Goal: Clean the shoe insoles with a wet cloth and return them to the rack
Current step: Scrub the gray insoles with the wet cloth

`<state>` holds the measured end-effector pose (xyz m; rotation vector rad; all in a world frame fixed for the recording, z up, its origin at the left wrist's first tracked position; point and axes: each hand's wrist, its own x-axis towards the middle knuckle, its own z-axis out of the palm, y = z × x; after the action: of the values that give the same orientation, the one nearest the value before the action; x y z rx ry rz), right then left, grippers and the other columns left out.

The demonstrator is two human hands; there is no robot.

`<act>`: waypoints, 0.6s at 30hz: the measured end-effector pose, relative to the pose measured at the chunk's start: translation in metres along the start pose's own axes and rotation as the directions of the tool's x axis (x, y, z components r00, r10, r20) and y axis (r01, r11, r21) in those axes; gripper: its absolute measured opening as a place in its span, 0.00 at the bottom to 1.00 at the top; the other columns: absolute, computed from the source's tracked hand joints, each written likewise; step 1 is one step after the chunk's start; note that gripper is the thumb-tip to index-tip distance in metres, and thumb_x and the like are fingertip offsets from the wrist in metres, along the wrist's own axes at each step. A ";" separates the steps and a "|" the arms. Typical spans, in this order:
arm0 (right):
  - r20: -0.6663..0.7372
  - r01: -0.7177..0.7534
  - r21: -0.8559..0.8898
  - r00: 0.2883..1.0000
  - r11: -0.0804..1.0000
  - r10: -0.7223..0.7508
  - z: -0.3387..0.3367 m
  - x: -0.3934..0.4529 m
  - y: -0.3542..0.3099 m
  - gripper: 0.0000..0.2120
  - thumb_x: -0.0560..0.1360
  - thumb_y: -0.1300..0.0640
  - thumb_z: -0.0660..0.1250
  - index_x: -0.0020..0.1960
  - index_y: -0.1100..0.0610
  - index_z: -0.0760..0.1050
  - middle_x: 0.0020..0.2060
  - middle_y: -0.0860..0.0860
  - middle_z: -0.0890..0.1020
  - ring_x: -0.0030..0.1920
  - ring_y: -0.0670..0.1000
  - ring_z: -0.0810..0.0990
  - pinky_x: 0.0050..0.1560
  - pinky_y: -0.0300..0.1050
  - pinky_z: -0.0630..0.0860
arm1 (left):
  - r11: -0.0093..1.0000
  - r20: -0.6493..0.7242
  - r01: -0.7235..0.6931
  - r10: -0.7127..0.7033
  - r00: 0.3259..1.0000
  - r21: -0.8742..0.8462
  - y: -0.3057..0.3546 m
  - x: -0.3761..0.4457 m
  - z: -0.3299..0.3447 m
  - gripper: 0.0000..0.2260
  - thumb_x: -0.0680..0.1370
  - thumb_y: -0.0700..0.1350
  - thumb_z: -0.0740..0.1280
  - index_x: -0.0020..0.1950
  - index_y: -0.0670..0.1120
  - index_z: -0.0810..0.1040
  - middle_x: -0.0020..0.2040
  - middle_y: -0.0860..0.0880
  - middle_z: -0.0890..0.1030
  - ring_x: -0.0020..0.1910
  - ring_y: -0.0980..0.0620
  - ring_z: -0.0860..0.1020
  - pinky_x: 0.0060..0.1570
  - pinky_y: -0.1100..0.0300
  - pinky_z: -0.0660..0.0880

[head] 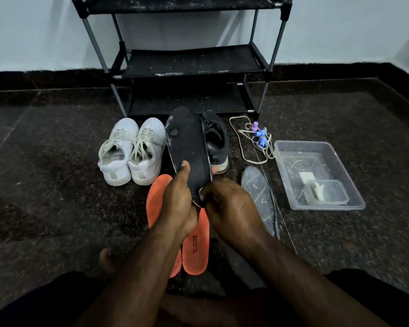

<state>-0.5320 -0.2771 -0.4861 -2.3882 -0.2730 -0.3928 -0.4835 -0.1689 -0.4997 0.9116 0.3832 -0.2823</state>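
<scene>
Floor: dark speckled stone floor lying before black metal-framed shoe rack.
Insole: dark grey foam insole being held upright above orange insoles.
Left grip: left hand curling around its heel.
Right grip: right hand pinching its heel edge.

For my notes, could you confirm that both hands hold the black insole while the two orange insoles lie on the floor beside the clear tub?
Not quite. In the head view the orange insoles lie under the hands, beside the white shoes; the grey insole lies beside the clear tub. The left hand and right hand do hold the black insole.

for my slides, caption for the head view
Both hands hold a black insole upright above orange insoles.
</scene>
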 end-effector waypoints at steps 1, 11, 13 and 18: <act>-0.036 -0.034 0.002 0.999 0.999 0.034 -0.001 0.004 0.004 0.10 0.68 0.66 0.66 0.46 0.56 0.80 0.41 0.51 0.81 0.43 0.51 0.78 0.46 0.44 0.74 | 0.999 0.021 0.001 0.000 1.000 -0.034 0.001 0.000 -0.001 0.23 0.84 0.55 0.58 0.67 0.37 0.77 0.62 0.36 0.81 0.61 0.40 0.81 0.63 0.48 0.77; 0.070 0.068 0.064 0.995 0.996 -0.072 -0.002 0.000 -0.010 0.12 0.69 0.65 0.69 0.50 0.54 0.79 0.43 0.49 0.82 0.46 0.50 0.78 0.49 0.44 0.74 | 0.994 0.090 0.023 -0.013 0.996 -0.111 0.001 0.001 -0.005 0.23 0.83 0.56 0.57 0.61 0.39 0.81 0.55 0.40 0.85 0.50 0.45 0.83 0.61 0.50 0.75; 0.063 0.082 -0.029 0.995 0.996 -0.080 -0.006 0.001 -0.004 0.09 0.70 0.64 0.68 0.49 0.54 0.79 0.43 0.49 0.82 0.45 0.52 0.78 0.48 0.47 0.74 | 0.988 0.114 0.027 -0.009 0.993 -0.154 0.003 0.002 -0.006 0.22 0.84 0.54 0.56 0.61 0.39 0.80 0.54 0.40 0.84 0.52 0.44 0.83 0.59 0.50 0.77; -0.041 0.004 -0.091 0.999 0.996 -0.007 -0.010 0.003 0.004 0.10 0.69 0.66 0.67 0.48 0.54 0.78 0.41 0.49 0.81 0.44 0.53 0.78 0.46 0.48 0.74 | 0.985 0.109 0.016 0.003 0.994 -0.174 0.004 0.002 -0.004 0.21 0.85 0.54 0.55 0.61 0.40 0.80 0.54 0.41 0.84 0.50 0.46 0.83 0.49 0.54 0.79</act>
<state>-0.5301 -0.2865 -0.4803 -2.4659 -0.2476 -0.4662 -0.4811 -0.1635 -0.4998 0.7197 0.3047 -0.2984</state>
